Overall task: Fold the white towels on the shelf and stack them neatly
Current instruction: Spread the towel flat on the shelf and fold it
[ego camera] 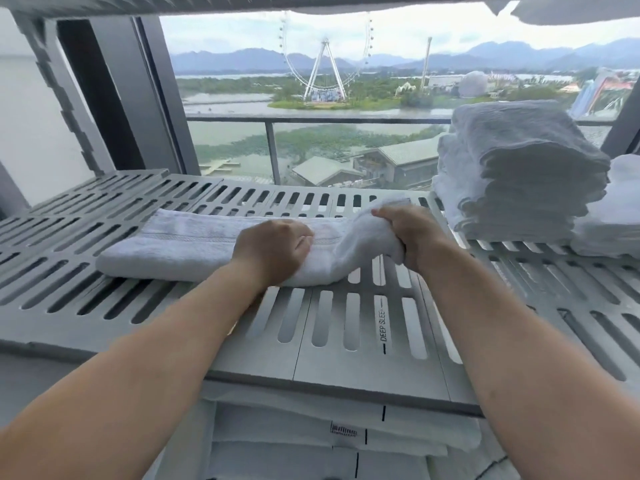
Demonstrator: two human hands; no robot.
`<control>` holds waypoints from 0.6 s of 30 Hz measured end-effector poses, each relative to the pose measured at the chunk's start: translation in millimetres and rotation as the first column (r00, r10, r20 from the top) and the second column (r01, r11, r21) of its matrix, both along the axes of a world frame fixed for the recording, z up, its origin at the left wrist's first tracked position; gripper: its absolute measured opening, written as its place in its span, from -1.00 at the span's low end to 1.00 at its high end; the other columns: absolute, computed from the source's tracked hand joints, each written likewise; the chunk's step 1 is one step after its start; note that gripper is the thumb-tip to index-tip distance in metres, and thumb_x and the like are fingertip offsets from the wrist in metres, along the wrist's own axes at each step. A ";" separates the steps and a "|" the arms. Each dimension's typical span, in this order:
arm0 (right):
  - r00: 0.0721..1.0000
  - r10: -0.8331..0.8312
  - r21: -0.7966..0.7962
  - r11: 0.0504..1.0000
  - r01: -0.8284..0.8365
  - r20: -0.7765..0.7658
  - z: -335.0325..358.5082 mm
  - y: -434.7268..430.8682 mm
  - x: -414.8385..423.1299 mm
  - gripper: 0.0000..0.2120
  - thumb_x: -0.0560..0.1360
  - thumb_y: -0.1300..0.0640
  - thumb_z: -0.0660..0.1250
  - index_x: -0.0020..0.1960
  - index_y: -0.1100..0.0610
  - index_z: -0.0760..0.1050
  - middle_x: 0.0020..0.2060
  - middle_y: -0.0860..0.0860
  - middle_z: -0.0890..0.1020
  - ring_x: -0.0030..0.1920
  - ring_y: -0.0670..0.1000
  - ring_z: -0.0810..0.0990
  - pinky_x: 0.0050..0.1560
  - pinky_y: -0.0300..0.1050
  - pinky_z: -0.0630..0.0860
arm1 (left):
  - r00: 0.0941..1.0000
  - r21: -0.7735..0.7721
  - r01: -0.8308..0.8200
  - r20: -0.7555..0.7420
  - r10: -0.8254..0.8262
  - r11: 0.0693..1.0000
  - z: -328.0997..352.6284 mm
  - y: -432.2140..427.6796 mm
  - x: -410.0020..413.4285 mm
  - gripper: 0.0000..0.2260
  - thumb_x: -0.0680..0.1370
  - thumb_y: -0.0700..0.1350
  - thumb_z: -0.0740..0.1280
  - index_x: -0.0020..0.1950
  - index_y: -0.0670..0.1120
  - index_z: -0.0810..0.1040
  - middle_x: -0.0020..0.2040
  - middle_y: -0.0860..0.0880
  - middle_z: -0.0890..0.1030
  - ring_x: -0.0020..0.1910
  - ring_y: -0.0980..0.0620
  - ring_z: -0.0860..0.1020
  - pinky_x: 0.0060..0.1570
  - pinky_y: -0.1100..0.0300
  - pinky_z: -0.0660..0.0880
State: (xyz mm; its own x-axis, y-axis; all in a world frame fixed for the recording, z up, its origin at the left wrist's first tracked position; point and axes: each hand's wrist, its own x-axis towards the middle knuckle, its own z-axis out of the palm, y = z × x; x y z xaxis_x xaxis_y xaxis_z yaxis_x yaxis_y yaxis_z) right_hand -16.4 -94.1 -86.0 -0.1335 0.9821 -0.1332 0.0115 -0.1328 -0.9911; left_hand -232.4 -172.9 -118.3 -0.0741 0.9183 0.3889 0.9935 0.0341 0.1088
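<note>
At centre-left of the frame, on the slotted grey shelf (346, 323): a white towel (180, 244), folded to a long narrow band, soft terry with a woven stripe along its length. Long axis from left to right across the frame; left end flat on the shelf, right end lifted and bent over. On the middle of the band, the left hand (273, 249), grip closed on the cloth. Just right of it, the right hand (408, 233), grip tight around the raised end. At right of the frame, a tall stack of folded towels (519, 174), near the right hand but apart; at the right edge, a lower pile (616, 216). Behind, a balcony railing (311, 118). Under the shelf, more folded linen (311, 438).
</note>
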 end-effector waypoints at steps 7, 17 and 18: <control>0.997 0.035 0.175 0.984 -0.023 -0.067 20.8 -9.8 -36.1 -0.50 0.42 0.18 0.52 0.28 0.25 0.42 0.07 0.22 0.64 0.00 0.18 0.70 -0.03 0.19 0.67 | 0.977 -0.398 -0.212 -0.090 0.192 0.893 -1.8 -16.3 -42.3 -0.35 0.50 0.49 -0.13 0.57 0.35 0.04 0.66 0.03 0.03 0.63 -0.05 0.00 0.49 -0.32 -0.11; 0.971 0.147 0.222 0.957 -0.187 0.187 54.3 -45.8 -148.1 -0.38 0.24 0.05 0.50 0.23 0.24 0.47 0.04 0.23 0.65 -0.03 0.23 0.69 -0.05 0.30 0.65 | 0.982 -0.284 -0.112 0.118 0.150 0.952 28.6 -49.9 -151.7 -0.52 0.68 0.21 -0.04 0.43 0.07 0.48 0.50 -0.01 0.43 0.46 -0.05 0.37 0.43 -0.09 0.29; 0.960 0.149 0.228 0.952 -0.204 0.236 55.3 -48.4 -161.9 -0.36 0.21 0.04 0.48 0.24 0.23 0.46 0.04 0.23 0.65 -0.02 0.24 0.68 -0.03 0.30 0.65 | 0.975 -0.279 -0.133 0.134 0.175 0.951 29.5 -57.0 -169.4 -0.53 0.71 0.18 -0.05 0.49 0.05 0.44 0.53 -0.03 0.39 0.50 -0.05 0.32 0.44 -0.06 0.23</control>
State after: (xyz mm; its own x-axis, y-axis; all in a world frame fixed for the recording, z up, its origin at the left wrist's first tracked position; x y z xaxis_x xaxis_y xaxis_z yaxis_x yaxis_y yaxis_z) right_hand -178.3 -142.5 -30.7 -0.3029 0.9507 0.0668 0.2273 0.1401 -0.9637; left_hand -401.8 -230.0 -88.8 -0.2625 0.9593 0.1041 0.9453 0.2341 0.2271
